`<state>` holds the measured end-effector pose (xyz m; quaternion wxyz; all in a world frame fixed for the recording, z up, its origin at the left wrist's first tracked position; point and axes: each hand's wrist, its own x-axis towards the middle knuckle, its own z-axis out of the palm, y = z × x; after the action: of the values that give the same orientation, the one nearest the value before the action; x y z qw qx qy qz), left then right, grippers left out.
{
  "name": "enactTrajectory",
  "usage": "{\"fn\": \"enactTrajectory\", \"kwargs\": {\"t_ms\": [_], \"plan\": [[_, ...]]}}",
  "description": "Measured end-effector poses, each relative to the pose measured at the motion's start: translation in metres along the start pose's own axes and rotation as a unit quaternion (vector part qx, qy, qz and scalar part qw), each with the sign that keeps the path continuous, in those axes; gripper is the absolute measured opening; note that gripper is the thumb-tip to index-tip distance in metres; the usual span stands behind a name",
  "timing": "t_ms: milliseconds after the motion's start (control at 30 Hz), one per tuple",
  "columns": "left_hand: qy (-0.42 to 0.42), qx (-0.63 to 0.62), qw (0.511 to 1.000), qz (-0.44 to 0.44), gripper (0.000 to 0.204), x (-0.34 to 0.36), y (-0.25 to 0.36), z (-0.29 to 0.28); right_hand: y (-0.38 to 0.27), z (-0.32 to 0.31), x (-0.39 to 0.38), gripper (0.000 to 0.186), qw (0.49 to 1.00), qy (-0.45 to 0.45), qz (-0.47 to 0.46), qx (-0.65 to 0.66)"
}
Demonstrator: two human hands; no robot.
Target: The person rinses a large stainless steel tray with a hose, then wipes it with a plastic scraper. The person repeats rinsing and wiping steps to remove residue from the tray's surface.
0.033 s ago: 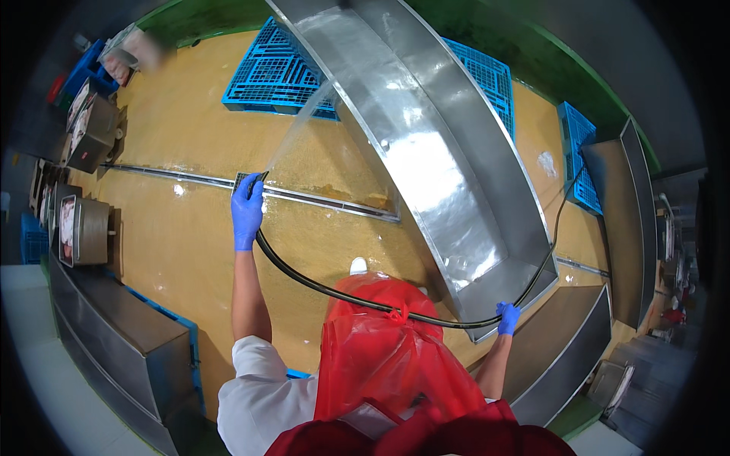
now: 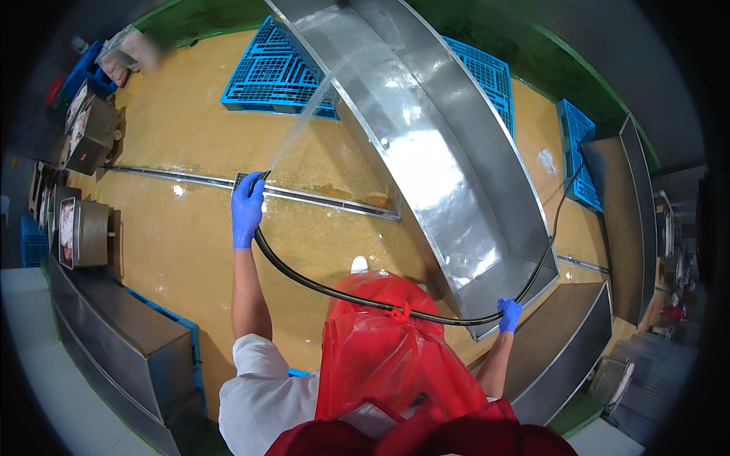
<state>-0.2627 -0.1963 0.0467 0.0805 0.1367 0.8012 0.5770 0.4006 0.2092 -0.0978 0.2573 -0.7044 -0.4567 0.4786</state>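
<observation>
My left hand [image 2: 247,213], in a blue glove, is closed around the end of a black hose [image 2: 293,275] at centre left. A water spray [image 2: 300,121] streams from it up and rightward over the near rim of a long steel trough [image 2: 487,220], into the trough. The hose loops down across my red plastic apron [image 2: 395,357]. My right hand [image 2: 508,314], also gloved in blue, grips the hose beside the trough's lower end. From there the hose runs up to the right along the wet yellow floor [image 2: 175,243].
Blue pallets [image 2: 270,76] lie around the trough. Another pallet [image 2: 578,152] and steel troughs [image 2: 623,228] stand at right. Steel bins [image 2: 87,232] holding pale pink contents line the left, above another steel trough [image 2: 125,319]. A drain channel [image 2: 182,176] crosses the floor.
</observation>
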Motion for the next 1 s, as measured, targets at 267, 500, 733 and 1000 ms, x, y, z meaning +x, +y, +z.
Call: {"fn": "enactTrajectory", "kwargs": {"t_ms": [267,500,733,1000], "plan": [[0.044,0.051,0.998,-0.003,0.028,0.032,0.001,-0.036,-0.037,0.083,-0.025,0.006,0.998,-0.039,-0.025,0.030],[0.038,0.036,0.999,-0.004,0.026,0.033,-0.010,-0.057,0.020,0.106,0.002,0.015,0.999,-0.040,0.034,-0.001],[0.042,0.009,0.999,0.006,0.025,0.029,-0.018,-0.061,0.047,0.109,-0.004,0.010,0.997,-0.025,0.065,0.031],[0.041,0.024,0.998,-0.045,0.027,0.027,-0.011,-0.062,0.044,0.111,0.000,0.010,0.995,-0.026,0.077,0.054]]}}
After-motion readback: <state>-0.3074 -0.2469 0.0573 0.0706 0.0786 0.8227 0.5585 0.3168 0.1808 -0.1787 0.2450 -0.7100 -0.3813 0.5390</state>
